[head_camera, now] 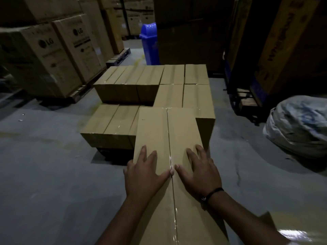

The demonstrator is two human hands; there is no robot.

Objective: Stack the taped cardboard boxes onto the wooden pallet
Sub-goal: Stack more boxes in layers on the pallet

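A long taped cardboard box (159, 131) lies lengthwise in front of me, its far end over the stack of plain taped boxes (131, 80). My left hand (145, 175) lies flat on its top left of the tape seam, fingers spread. My right hand (200, 172), with a dark wristband, lies flat on the right of the seam, thumbs almost meeting. The stack stands two layers high at the back and right, one layer at the front left (108, 124). The pallet (109, 153) shows only as a dark strip beneath the front boxes.
Large printed cartons (53, 55) on pallets line the left. A blue bin (150, 43) stands behind the stack. Tall dark cartons (283, 41) rise on the right, with a white sack (299, 128) on the grey floor. Another taped box corner (283, 228) shows at lower right.
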